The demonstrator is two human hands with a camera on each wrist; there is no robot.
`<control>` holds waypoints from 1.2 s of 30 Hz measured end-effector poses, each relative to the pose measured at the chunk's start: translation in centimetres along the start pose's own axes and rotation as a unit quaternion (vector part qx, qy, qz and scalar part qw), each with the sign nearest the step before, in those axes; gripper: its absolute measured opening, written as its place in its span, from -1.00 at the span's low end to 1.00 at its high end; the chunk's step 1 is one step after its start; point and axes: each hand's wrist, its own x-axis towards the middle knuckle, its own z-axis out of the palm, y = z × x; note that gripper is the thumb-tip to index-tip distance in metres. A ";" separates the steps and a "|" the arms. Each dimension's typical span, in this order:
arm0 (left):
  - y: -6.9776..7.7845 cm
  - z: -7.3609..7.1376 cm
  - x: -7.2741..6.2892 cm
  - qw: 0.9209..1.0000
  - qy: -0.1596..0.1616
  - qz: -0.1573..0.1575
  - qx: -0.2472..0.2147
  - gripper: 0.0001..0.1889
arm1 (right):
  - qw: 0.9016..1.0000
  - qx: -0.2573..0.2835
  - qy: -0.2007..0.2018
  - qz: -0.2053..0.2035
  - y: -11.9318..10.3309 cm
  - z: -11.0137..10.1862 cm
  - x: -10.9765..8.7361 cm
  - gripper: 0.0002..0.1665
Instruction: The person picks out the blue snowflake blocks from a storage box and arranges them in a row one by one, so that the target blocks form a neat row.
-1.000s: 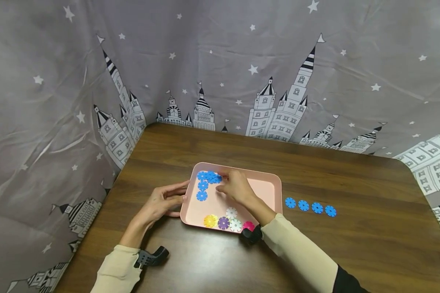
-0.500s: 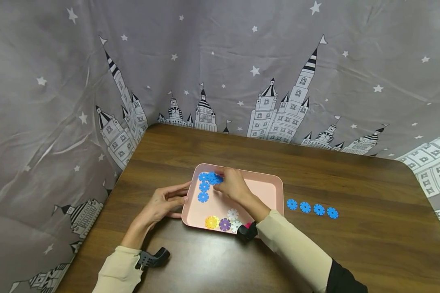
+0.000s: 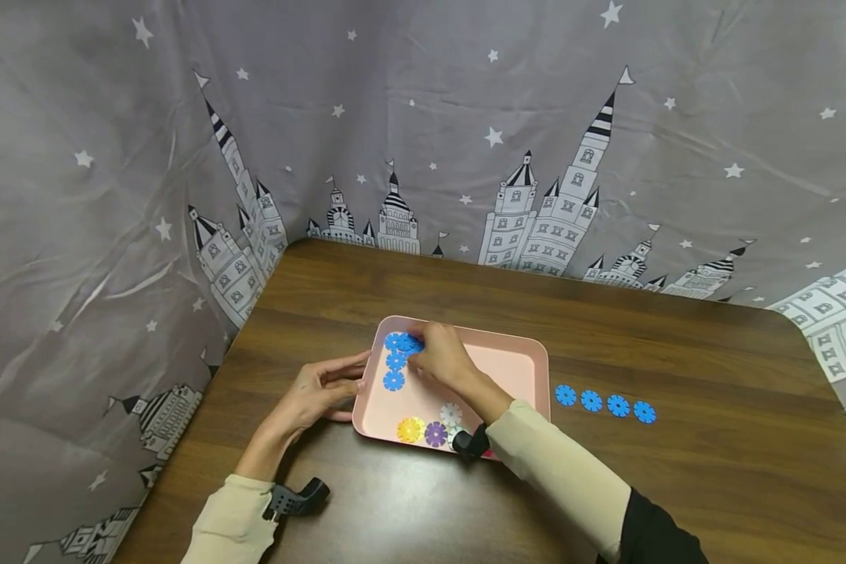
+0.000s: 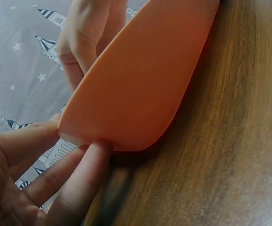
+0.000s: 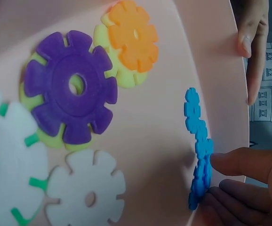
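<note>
A shallow pink tray (image 3: 504, 364) lies on the table. My left hand (image 3: 313, 395) holds its left edge; in the left wrist view the fingers (image 4: 91, 172) touch the outer wall near a corner. Inside, toward the far left corner, are several blue notched discs (image 3: 394, 381), partly overlapping. My right hand (image 3: 444, 356) reaches in and pinches blue discs at the right end of that group; in the right wrist view its thumb (image 5: 239, 162) lies against them, other fingers behind. How many it holds is hidden.
Along the tray's near side lie a yellow-and-orange pair of discs (image 3: 410, 429), a purple disc (image 3: 435, 434) and white ones (image 3: 451, 413). To the right of the tray, a row of several blue discs (image 3: 591, 401) lies on the wooden table (image 3: 712, 439). A grey castle-print curtain (image 3: 423, 117) hangs behind.
My right hand has shifted slightly left within the tray, and the blue discs at its fingertips sit closer to the corner. The right forearm now covers most of the pink disc. My left hand keeps its place.
</note>
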 end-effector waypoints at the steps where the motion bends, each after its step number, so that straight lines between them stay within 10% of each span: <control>1: 0.0 0.0 0.0 1.000 0.000 0.000 0.000 -0.41 | 1.000 -0.004 0.001 -0.004 -0.1 0.1 0.1 -0.54; 36: 0.2 -0.1 -0.1 1.000 0.000 0.001 0.009 -0.43 | 0.997 -0.068 -0.006 -0.047 -1.4 1.9 2.1 -0.75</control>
